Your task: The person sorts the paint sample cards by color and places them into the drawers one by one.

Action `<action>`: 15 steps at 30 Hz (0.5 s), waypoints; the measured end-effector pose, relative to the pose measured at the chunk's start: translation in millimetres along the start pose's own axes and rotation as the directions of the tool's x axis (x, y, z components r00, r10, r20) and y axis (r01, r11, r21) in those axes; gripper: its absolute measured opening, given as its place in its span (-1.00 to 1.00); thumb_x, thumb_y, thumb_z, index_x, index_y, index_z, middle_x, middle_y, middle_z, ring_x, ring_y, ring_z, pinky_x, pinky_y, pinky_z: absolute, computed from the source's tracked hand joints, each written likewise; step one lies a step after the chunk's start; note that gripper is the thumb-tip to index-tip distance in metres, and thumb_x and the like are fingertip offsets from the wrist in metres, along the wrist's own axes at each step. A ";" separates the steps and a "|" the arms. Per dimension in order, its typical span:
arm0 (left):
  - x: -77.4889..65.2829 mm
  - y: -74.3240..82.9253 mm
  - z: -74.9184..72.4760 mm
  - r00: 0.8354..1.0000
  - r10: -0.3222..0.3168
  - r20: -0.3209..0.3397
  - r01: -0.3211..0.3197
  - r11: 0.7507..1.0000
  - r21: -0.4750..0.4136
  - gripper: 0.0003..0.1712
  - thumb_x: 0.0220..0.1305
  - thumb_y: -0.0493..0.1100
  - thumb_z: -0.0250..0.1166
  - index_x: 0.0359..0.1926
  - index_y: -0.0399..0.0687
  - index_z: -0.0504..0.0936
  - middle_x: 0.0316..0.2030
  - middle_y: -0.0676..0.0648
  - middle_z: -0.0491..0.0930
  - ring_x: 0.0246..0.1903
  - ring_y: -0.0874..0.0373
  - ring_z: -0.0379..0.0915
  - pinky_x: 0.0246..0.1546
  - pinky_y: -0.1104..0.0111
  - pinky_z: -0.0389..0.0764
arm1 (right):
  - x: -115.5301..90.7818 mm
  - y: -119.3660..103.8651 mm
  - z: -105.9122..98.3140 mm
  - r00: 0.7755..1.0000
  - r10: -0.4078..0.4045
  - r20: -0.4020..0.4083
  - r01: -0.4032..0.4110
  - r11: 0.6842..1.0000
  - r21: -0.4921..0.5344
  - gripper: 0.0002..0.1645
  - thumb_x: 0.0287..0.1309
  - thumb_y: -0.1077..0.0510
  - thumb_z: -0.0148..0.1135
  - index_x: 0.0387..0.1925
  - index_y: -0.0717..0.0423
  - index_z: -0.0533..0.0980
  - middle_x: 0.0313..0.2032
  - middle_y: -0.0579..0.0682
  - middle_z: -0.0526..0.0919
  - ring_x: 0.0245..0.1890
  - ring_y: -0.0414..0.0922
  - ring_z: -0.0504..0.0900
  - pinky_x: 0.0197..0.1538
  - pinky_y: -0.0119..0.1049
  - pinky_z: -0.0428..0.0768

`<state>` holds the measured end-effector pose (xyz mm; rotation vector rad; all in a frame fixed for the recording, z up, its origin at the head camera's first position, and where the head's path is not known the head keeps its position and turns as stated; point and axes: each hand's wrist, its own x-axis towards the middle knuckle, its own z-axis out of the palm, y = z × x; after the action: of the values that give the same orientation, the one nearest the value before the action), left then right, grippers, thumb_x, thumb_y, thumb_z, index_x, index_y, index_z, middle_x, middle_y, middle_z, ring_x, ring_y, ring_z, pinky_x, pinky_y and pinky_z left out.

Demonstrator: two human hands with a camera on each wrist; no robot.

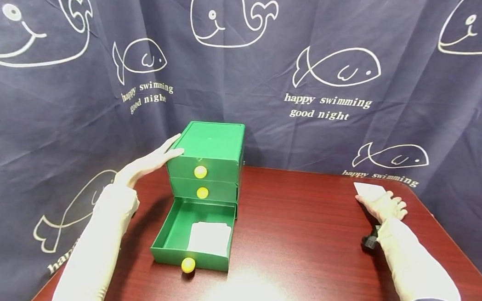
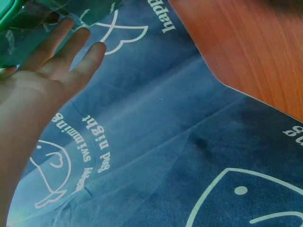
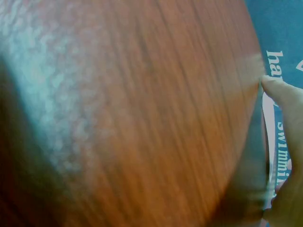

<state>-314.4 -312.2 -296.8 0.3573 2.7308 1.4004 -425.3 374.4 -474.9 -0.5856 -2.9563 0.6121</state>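
A green drawer cabinet (image 1: pixel 209 141) with yellow round knobs stands left of the table's middle. Its bottom drawer (image 1: pixel 169 255) is pulled out, and white cards or papers (image 1: pixel 210 238) lie inside on the right; the two drawers above are pushed in. Against the cabinet's top left edge rests my left hand (image 1: pixel 152 161), fingers extended. In the left wrist view, that hand's spread fingers (image 2: pixel 85 66) reach along the cabinet's side. Far to the right, my right hand (image 1: pixel 384 205) pinches a white card (image 1: pixel 367 189) above the table. The right wrist view shows this card (image 3: pixel 269 127) edge-on.
The dark red wooden table (image 1: pixel 294 216) has its right edge near my right hand. A blue curtain (image 1: pixel 261 75) with white whale and fish drawings hangs behind and at both sides. A black wrist device (image 1: pixel 370 241) sits under my right wrist.
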 end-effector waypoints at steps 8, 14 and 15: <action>-0.3 2.6 0.5 1.000 -0.008 -0.001 0.008 1.000 -0.006 -0.13 0.38 0.26 0.04 0.52 0.38 -0.23 0.53 0.17 -0.27 0.51 0.15 -0.40 0.51 -0.03 -0.17 | -17.3 -7.3 -11.4 1.000 -0.005 -0.009 0.005 1.000 0.006 0.57 -0.27 -0.65 0.18 0.28 0.60 -0.02 0.19 0.63 0.16 0.20 0.57 0.04 0.13 0.35 0.14; 5.2 5.4 2.1 1.000 0.010 0.012 -0.010 1.000 -0.026 -0.13 0.38 0.25 0.06 0.52 0.39 -0.23 0.52 0.17 -0.22 0.50 0.17 -0.34 0.51 0.00 -0.13 | -25.1 -2.8 -11.7 0.998 0.011 -0.067 -0.010 1.000 0.009 0.46 -0.13 -0.59 0.13 0.28 0.59 -0.02 0.20 0.65 0.11 0.26 0.53 0.03 0.15 0.38 0.12; 5.7 5.4 2.3 1.000 0.011 0.010 -0.010 1.000 -0.021 -0.13 0.38 0.25 0.06 0.52 0.40 -0.23 0.52 0.17 -0.22 0.50 0.17 -0.33 0.51 0.01 -0.14 | -35.8 -2.0 -9.6 0.987 -0.021 -0.162 0.021 1.000 0.002 0.32 0.02 -0.52 0.06 0.29 0.58 0.03 0.21 0.62 0.17 0.27 0.49 0.09 0.21 0.33 0.16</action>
<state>-318.6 -306.0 -293.5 0.3774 2.7075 1.4248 -391.5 362.8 -464.8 -0.5736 -2.8056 0.5411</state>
